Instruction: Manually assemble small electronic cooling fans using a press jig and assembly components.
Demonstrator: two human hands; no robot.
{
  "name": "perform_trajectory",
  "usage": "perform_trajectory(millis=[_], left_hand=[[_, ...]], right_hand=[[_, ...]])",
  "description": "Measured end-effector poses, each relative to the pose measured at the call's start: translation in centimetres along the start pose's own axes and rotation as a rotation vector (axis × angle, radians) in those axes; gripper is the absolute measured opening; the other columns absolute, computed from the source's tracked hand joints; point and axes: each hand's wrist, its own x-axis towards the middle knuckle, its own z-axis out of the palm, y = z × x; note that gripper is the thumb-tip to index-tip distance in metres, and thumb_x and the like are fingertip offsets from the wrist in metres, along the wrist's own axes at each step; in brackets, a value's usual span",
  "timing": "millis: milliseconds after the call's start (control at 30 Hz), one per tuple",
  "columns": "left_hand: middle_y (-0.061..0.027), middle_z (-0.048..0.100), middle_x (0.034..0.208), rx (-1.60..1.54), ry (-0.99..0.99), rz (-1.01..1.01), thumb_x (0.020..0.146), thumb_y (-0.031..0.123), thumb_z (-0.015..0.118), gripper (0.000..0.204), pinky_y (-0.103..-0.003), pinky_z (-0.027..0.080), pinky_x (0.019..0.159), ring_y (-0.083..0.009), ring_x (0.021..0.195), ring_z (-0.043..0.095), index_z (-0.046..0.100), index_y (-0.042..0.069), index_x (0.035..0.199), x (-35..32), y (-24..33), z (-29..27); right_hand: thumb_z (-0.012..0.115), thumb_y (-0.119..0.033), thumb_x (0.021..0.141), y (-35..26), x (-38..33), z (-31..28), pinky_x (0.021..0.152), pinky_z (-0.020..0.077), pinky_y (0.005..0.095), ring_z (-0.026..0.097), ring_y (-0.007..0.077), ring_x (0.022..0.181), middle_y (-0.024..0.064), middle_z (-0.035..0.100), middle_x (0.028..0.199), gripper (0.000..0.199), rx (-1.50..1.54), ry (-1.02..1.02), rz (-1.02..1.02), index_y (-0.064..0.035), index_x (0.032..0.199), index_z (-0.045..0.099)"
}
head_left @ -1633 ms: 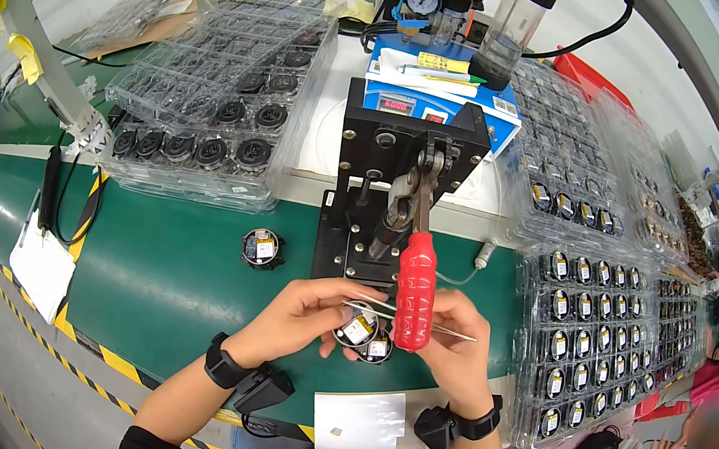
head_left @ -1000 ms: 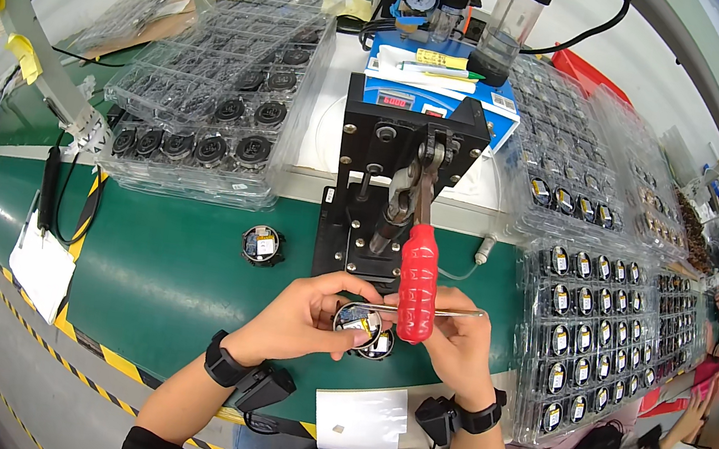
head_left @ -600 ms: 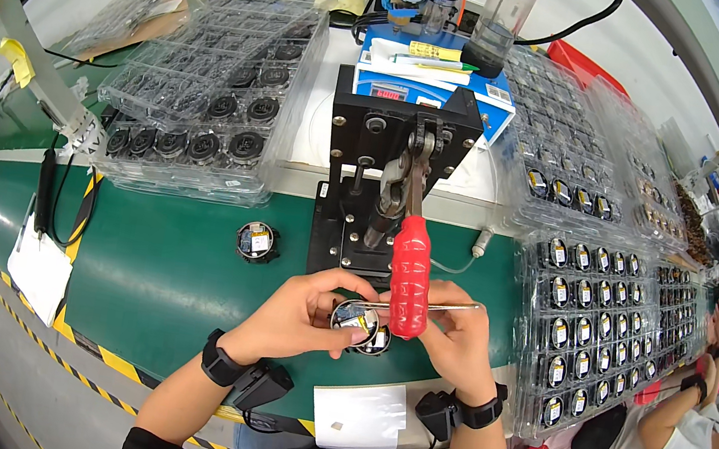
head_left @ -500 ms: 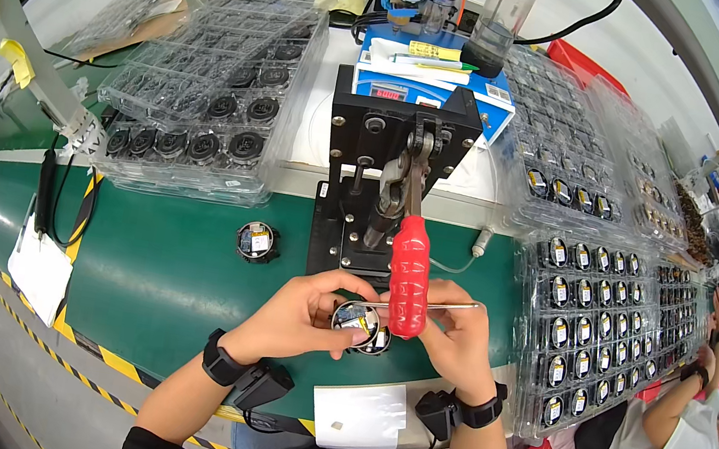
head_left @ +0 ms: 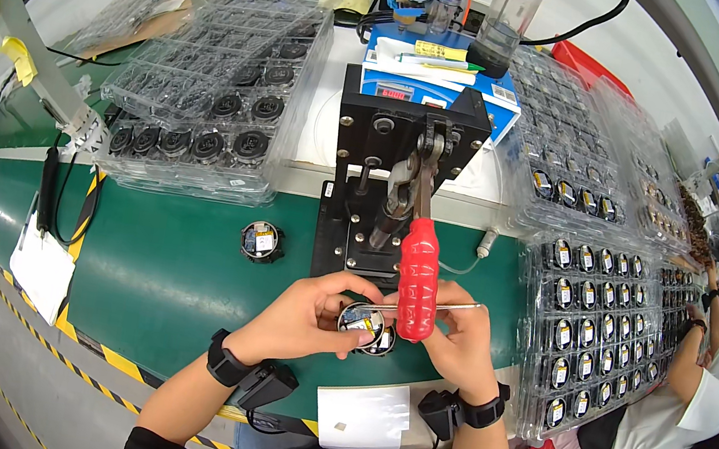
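Note:
My left hand (head_left: 305, 317) pinches a round electronic module (head_left: 361, 320) with a silver rim, shaped like a watch case, its inner parts facing up. My right hand (head_left: 458, 349) grips a slim metal tool (head_left: 457, 307) resembling tweezers, which reaches left across the top of that module. Part of the tool and of the right fingers is hidden behind the red handle (head_left: 418, 280) of a black toggle press (head_left: 363, 137). Just below the held module, a second round module (head_left: 380, 343) lies partly covered. A third round module (head_left: 261, 241) rests on the green mat, left of the press.
Clear trays of black round parts (head_left: 197, 98) stack at the left back. Trays of round modules (head_left: 589, 338) stand at right. Behind the press sits a blue controller box (head_left: 498, 106). White paper (head_left: 363, 416) lies at the front edge. Another person's arm (head_left: 687, 362) shows at far right.
The view has shifted slightly. The tool's end now lies over the module's upper rim, and the module has tilted a little. At far right, the other person's arms have moved.

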Motion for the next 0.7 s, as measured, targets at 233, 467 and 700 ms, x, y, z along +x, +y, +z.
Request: perform_trajectory(millis=[233,467,700], left_hand=[[-0.0044,0.066,0.086,0.123,0.027,0.058,0.084,0.002,0.067,0.039,-0.020,0.047,0.057,-0.0067,0.067,0.061,0.049,0.003,0.118,-0.1,-0.4,0.3],[-0.0035,0.063,0.087,0.176,0.124,0.041,0.081,0.002,0.070,0.042,-0.022,0.049,0.060,-0.0077,0.071,0.061,0.050,0.002,0.119,0.2,0.7,1.0],[-0.0049,0.062,0.094,0.281,0.111,0.063,0.078,0.007,0.074,0.045,-0.023,0.048,0.060,-0.0088,0.070,0.061,0.051,0.003,0.116,0.3,0.1,0.8]], right_hand=[[0.064,0.003,0.083,-0.3,0.1,0.3,0.076,0.0567,0.0300,0.067,0.0202,0.085,0.0124,0.066,0.097,0.010,-0.224,0.009,-0.039,0.0031,0.093,0.063],[0.060,-0.001,0.087,-0.2,0.1,0.6,0.071,0.0562,0.0302,0.067,0.0192,0.080,0.0115,0.064,0.089,0.016,-0.078,0.191,-0.074,0.0020,0.101,0.053],[0.056,-0.007,0.091,0.2,0.4,-0.7,0.060,0.0541,0.0315,0.063,0.0193,0.067,0.0080,0.060,0.082,0.015,0.226,0.409,0.023,-0.0029,0.102,0.047]])
